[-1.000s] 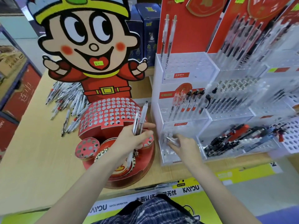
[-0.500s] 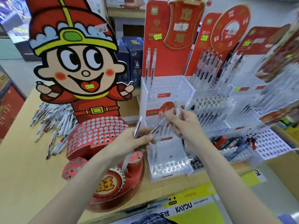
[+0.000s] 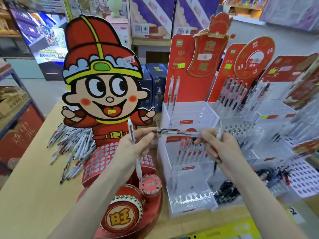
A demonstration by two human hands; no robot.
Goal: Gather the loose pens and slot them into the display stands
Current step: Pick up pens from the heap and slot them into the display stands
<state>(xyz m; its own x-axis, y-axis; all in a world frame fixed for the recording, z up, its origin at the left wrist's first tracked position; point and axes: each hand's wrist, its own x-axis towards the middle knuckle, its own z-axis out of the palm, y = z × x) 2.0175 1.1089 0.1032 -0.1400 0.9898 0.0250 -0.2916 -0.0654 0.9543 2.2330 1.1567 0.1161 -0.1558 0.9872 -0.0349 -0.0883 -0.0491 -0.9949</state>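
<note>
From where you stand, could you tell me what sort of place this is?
Most likely a stationery shop: tiered clear pen stands with price stickers, a cartoon cardboard display, and boxed goods shelved behind.

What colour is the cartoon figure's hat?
Red with a yellow band, on the cartoon figure's hat, clearest in the head view.

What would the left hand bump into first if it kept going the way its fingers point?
Probably the clear stand: the left hand points right, along the horizontal pen, though depth is unclear.
</note>
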